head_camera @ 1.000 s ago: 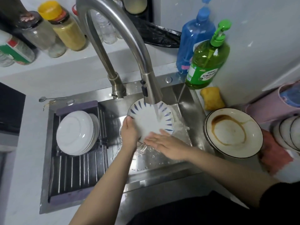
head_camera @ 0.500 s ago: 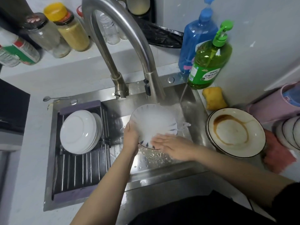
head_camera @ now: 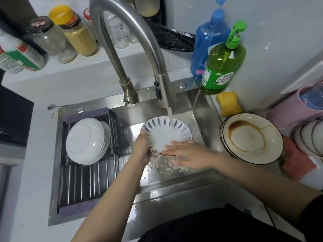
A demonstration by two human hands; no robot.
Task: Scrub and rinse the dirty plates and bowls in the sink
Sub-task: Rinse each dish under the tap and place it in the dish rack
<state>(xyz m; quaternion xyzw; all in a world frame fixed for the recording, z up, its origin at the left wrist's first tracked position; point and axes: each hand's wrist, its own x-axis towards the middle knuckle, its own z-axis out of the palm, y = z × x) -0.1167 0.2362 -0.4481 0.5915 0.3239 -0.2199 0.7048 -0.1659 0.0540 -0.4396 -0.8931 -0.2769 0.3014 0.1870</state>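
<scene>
A white plate with blue leaf marks [head_camera: 163, 131] is held tilted in the steel sink [head_camera: 195, 109], under water running from the tall faucet [head_camera: 164, 95]. My left hand [head_camera: 142, 147] grips its left rim. My right hand [head_camera: 188, 154] lies flat with straight fingers on the plate's lower inside edge. A stack of dirty plates, the top one with a brown stain ring [head_camera: 251, 137], sits on the counter right of the sink. Clean white plates [head_camera: 85, 140] lean on the drying rack [head_camera: 83, 182] over the sink's left part.
Green dish soap [head_camera: 222, 67] and a blue bottle [head_camera: 209, 37] stand behind the sink's right corner, a yellow sponge [head_camera: 228, 103] beside them. Jars [head_camera: 76, 32] line the back ledge. More small plates [head_camera: 311, 137] and a pink cloth [head_camera: 297, 159] are at far right.
The plate has been turned under the stream, and its blue-patterned face shows clearly again after being blurred by water. My right hand stays on its lower edge; the left keeps its grip.
</scene>
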